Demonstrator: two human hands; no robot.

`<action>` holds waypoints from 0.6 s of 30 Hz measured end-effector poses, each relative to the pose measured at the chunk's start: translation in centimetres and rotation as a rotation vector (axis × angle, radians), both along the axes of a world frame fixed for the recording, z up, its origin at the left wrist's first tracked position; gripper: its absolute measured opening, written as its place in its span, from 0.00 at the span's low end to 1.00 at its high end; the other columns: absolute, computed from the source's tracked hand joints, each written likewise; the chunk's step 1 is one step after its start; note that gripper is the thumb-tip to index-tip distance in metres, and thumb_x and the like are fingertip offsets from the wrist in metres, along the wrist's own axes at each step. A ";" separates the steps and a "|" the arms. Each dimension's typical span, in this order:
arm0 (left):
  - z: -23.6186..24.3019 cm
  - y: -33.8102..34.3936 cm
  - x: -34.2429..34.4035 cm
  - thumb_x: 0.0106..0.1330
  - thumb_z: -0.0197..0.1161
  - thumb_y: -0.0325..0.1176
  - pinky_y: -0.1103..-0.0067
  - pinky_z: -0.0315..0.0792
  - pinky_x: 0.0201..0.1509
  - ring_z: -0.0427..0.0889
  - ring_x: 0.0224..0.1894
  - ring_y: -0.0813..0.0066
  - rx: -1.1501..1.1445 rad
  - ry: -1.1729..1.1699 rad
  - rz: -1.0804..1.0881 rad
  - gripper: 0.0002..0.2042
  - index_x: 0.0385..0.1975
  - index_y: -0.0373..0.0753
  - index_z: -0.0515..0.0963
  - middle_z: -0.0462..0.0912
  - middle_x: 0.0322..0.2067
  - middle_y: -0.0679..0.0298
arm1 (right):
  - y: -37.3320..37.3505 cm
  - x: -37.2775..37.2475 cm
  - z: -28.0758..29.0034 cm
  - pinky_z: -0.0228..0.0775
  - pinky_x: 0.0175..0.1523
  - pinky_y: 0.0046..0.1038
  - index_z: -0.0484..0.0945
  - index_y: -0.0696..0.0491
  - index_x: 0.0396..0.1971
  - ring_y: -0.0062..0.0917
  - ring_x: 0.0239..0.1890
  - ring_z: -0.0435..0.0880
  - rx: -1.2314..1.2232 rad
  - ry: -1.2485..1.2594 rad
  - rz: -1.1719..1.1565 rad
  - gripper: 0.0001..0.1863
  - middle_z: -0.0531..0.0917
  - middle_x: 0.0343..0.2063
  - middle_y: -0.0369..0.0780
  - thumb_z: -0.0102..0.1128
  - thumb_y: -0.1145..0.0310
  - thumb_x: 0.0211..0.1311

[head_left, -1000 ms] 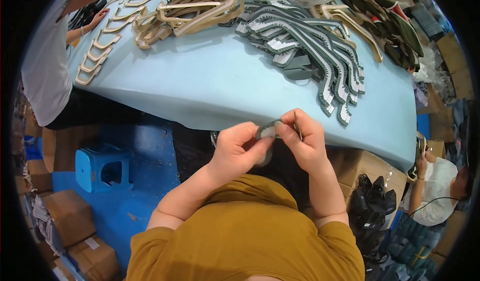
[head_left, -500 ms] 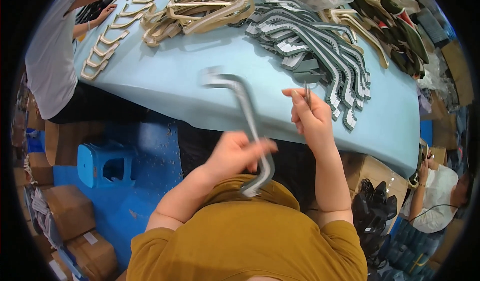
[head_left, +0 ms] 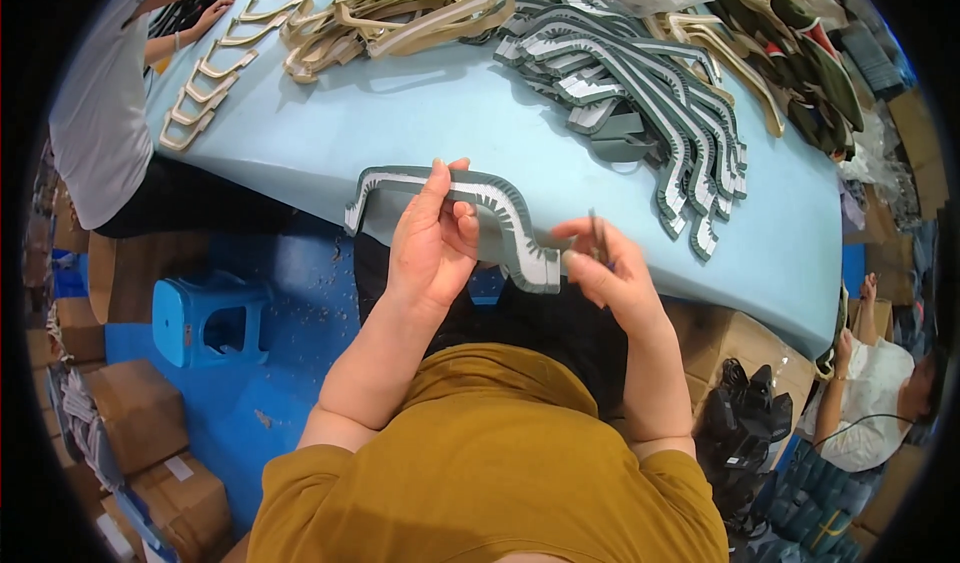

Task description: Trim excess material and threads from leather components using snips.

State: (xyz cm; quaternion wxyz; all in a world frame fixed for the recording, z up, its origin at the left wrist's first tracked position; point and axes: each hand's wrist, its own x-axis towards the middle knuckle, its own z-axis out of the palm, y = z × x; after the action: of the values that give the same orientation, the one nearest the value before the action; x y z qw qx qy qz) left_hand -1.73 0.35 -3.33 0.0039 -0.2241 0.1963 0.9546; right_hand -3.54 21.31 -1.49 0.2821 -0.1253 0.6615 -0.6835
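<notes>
My left hand is closed on a curved dark green strip with a white, notched inner band. It pinches the strip's upper stretch between thumb and fingers, above my lap at the table's front edge. Close to the strip's right end is my right hand. A small pointed metal tool stands up between its fingers; blur hides its exact kind. More green strips of the same shape lie overlapped in a pile at the right of the table.
Beige curved frames are heaped at the back of the light blue table, beside a row of beige pieces. Another person stands at the left. A blue stool and cardboard boxes are on the floor.
The strip has turned from nearly upright to lying across in front of me. My left hand has risen with it, while my right hand has come down to its right end.
</notes>
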 end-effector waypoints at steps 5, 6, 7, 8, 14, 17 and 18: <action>0.5 0.7 -0.2 0.65 0.54 0.41 0.90 0.72 0.26 0.72 0.23 0.87 -0.063 0.035 0.017 0.15 0.42 0.36 0.72 0.74 0.26 0.70 | -0.4 0.6 -0.8 0.54 0.25 0.13 0.73 0.56 0.29 0.08 0.21 0.65 -0.029 -0.116 0.054 0.08 0.72 0.18 0.29 0.58 0.67 0.56; 0.6 0.8 -0.2 0.65 0.54 0.42 0.89 0.71 0.26 0.72 0.24 0.86 -0.119 0.050 -0.010 0.15 0.42 0.36 0.72 0.74 0.26 0.70 | -0.7 0.7 -0.5 0.53 0.22 0.12 0.72 0.54 0.25 0.07 0.18 0.65 -0.080 -0.162 -0.002 0.07 0.71 0.16 0.28 0.57 0.67 0.57; 0.5 0.9 -0.1 0.64 0.56 0.41 0.88 0.70 0.26 0.73 0.24 0.85 -0.137 0.050 -0.118 0.14 0.41 0.37 0.72 0.74 0.26 0.69 | -0.6 0.7 -0.3 0.53 0.22 0.12 0.72 0.54 0.25 0.07 0.18 0.65 -0.078 -0.164 -0.001 0.07 0.71 0.16 0.28 0.57 0.67 0.57; 0.4 0.9 0.3 0.63 0.57 0.41 0.87 0.69 0.25 0.73 0.24 0.83 -0.155 0.049 -0.226 0.14 0.41 0.38 0.72 0.75 0.27 0.69 | -0.6 0.6 -0.1 0.52 0.22 0.12 0.72 0.54 0.24 0.07 0.18 0.65 -0.118 -0.202 -0.006 0.07 0.72 0.16 0.28 0.58 0.67 0.57; 1.5 1.9 1.9 0.59 0.61 0.34 0.88 0.66 0.25 0.71 0.22 0.86 -0.576 0.110 -0.490 0.08 0.30 0.36 0.75 0.75 0.23 0.70 | -0.9 0.8 0.1 0.54 0.23 0.13 0.72 0.55 0.27 0.09 0.19 0.65 -0.071 -0.087 -0.036 0.06 0.72 0.18 0.29 0.57 0.68 0.57; 1.4 2.1 2.1 0.59 0.60 0.32 0.88 0.66 0.24 0.70 0.20 0.87 -0.737 0.143 -0.387 0.07 0.27 0.35 0.75 0.75 0.20 0.70 | -0.7 1.0 0.0 0.60 0.28 0.17 0.70 0.58 0.38 0.14 0.25 0.68 -0.080 0.059 -0.164 0.11 0.73 0.26 0.34 0.56 0.70 0.56; 1.2 2.2 2.1 0.59 0.60 0.31 0.89 0.65 0.23 0.70 0.19 0.87 -0.867 0.165 -0.336 0.06 0.26 0.35 0.74 0.75 0.19 0.70 | -0.4 1.1 -0.3 0.60 0.28 0.17 0.70 0.58 0.38 0.14 0.25 0.68 -0.081 0.057 -0.165 0.11 0.73 0.26 0.34 0.56 0.70 0.56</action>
State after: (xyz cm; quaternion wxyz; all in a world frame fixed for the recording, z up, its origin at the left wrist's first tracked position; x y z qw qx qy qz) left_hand 0.37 2.56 -2.10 0.0489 -0.0937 0.6099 0.7854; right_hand -2.42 20.87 -1.74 0.2006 -0.1013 0.6491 -0.7267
